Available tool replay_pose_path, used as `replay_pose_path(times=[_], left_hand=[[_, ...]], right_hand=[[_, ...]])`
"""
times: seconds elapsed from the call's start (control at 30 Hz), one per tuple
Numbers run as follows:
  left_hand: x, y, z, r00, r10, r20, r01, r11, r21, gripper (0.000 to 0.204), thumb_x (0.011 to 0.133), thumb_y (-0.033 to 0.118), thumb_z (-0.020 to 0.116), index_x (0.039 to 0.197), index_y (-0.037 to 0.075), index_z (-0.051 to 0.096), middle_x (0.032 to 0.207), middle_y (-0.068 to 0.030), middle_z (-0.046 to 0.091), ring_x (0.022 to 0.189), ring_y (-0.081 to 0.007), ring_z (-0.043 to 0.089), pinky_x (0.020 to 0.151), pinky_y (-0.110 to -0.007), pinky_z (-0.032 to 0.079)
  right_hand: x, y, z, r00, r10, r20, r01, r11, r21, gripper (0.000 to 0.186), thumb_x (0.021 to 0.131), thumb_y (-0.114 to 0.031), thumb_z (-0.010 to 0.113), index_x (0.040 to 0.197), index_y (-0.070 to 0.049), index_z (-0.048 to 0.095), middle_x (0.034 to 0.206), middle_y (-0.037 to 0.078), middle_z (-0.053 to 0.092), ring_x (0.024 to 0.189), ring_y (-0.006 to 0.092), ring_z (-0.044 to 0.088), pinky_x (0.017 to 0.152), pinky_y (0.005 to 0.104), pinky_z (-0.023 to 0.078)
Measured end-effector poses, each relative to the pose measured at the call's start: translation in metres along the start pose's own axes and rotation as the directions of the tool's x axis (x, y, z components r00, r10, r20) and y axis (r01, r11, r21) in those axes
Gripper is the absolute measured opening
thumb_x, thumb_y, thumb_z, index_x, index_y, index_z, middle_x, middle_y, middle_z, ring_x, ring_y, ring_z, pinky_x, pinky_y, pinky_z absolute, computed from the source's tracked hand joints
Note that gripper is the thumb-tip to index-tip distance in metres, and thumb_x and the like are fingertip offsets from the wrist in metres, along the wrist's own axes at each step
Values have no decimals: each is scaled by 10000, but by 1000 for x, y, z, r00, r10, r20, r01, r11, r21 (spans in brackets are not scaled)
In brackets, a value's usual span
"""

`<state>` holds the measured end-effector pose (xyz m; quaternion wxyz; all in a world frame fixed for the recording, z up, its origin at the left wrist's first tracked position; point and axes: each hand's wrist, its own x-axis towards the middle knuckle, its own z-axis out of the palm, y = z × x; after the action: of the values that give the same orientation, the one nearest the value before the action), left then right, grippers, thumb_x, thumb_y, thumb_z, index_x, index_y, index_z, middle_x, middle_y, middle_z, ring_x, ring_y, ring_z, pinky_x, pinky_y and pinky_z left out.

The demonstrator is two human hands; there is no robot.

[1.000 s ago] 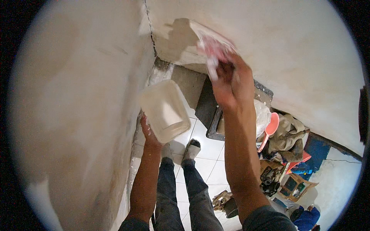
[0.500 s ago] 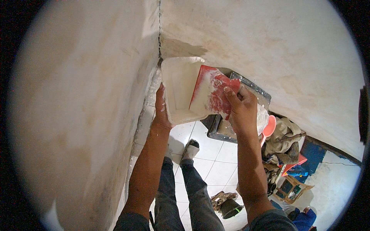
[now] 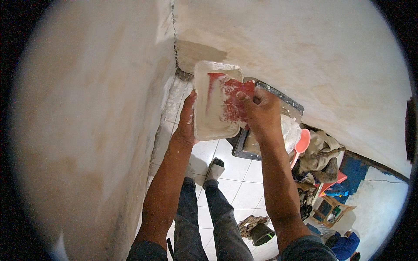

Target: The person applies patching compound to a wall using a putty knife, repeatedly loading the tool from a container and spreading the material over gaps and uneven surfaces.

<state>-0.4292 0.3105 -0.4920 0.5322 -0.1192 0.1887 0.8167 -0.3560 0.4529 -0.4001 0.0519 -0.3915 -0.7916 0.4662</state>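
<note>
With my left hand [image 3: 188, 119] I grip a white rectangular plastic tub [image 3: 211, 127] by its side, its inside coated with pale paste. My right hand [image 3: 261, 115] is closed on a flat red scraper [image 3: 233, 108] smeared with the same pale paste, which lies across the inside of the tub. Behind both is a dark-edged ledge [image 3: 281, 94] speckled white, bearing a white bundle [image 3: 291, 128] and a pink scoop [image 3: 302, 141], partly beside my right forearm.
Plastered walls [image 3: 96, 108] meet in a corner ahead. White floor tiles [image 3: 244, 191] surround my feet. At right are heaped cloths [image 3: 322, 156], a wooden stool [image 3: 333, 209] and a dark bucket [image 3: 262, 235]. A person in blue [image 3: 346, 245] is at lower right.
My right hand has come down from the wall to the tub with the scraper. My left hand has raised the tub, which now shows its inside and has shifted slightly right.
</note>
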Motion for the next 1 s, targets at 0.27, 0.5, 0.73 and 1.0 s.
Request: replay_pose_path(times=[0.27, 0.5, 0.73, 1.0], left_hand=[[3, -7, -4, 998, 11, 69, -12, 1000, 2, 738, 866, 591, 505, 1397, 92, 388, 1298, -141, 529, 1163, -279, 549, 978, -442, 474], [1, 2, -2, 997, 72, 28, -72, 997, -5, 703, 881, 583, 474, 1392, 104, 403, 1309, -130, 524, 1166, -292, 541, 979, -461, 463], [-8, 14, -1, 983, 180, 46, -177, 983, -52, 678, 874, 587, 475, 1375, 132, 429, 1312, -113, 522, 1170, -307, 527, 970, -487, 455], [-37, 23, -25, 912, 375, -170, -350, 923, 160, 722, 856, 578, 512, 1390, 106, 398, 1339, -140, 488, 1178, -300, 517, 980, -474, 453]], right_hand=[[-4, -5, 3, 993, 7, 116, -35, 970, 242, 211, 878, -149, 632, 962, 43, 661, 806, 67, 673, 672, 96, 599, 582, 243, 474], [-5, 23, -13, 986, 50, 161, -155, 645, 748, 200, 908, -125, 584, 1064, -14, 643, 942, 78, 674, 775, 168, 646, 642, 288, 526], [-7, 52, -10, 971, 98, 217, -237, 496, 836, 284, 915, -116, 573, 1153, 35, 532, 966, 103, 651, 795, 185, 655, 598, 354, 573], [16, 95, 12, 967, 57, 250, -256, 210, 943, 189, 892, -139, 622, 1051, -40, 591, 889, 52, 638, 727, 149, 627, 602, 262, 542]])
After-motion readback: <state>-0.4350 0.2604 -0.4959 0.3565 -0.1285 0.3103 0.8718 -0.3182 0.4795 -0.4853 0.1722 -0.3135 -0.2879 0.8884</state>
